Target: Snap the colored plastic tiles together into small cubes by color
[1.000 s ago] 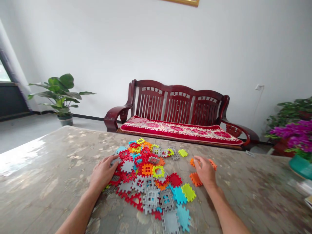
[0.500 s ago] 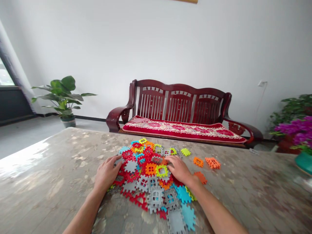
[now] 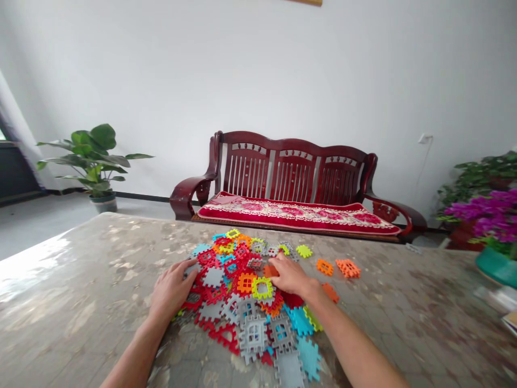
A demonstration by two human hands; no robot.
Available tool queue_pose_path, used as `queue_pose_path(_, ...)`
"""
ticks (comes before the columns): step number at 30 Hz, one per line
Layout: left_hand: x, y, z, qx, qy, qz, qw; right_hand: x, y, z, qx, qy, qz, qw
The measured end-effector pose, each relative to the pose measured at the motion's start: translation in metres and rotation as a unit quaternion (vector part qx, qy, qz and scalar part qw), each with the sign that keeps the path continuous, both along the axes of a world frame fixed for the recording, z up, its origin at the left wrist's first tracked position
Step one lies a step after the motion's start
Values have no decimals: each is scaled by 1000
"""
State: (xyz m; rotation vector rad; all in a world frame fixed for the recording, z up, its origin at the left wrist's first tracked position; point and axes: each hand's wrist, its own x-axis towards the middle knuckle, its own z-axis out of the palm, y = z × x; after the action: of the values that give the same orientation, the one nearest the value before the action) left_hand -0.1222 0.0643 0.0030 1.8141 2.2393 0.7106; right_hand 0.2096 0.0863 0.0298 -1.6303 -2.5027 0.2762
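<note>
A loose heap of toothed plastic interlocking tiles in red, grey, orange, blue and yellow-green lies in front of me. My left hand rests at the heap's left side, thumb and fingers apart around a grey tile. My right hand reaches in from the right, with thumb and forefinger at an orange tile; its other fingers are partly hidden. Beside that thumb lies a yellow-green window tile, with an orange window tile to its left. A plain grey tile sits nearer my left hand.
The heap lies on a table with a patterned, glossy cover. Right of it are loose orange tiles and a yellow-green one. Purple flowers in a teal pot stand at the right. Beyond the table is a wooden bench.
The whole view has shifted slightly. My right fingers have moved a little toward the orange tile, which shows more between thumb and forefinger. My left hand stays at the heap's left side.
</note>
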Motion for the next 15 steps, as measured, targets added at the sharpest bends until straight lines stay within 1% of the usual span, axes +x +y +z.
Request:
queue_pose_path(3, 0, 1, -1, -3, -2, -2, 1000, 8, -4, 2, -20, 18, 16, 1000)
queue_pose_path(6, 1, 1, -1, 3, 0, -4, 1000, 12, -8, 1, -12, 35, 42, 998)
queue_pose_path(8, 1, 0, -1, 8, 1, -4, 1000, 13, -12, 0, 2, 27, 36, 999)
queue_pose_path(11, 1, 1, -3, 13, 0, -1, 1000, 15, -18, -1, 33, 30, -7, 999)
queue_pose_path(13, -1, 2, -5, 17, -1, -1, 1000, 21, -21, -1, 58, 57, -52, 995)
queue_pose_path(15, -2, 2, -7, 26, -1, -3, 1000, 33, -25, 0, 82, 91, -106, 987)
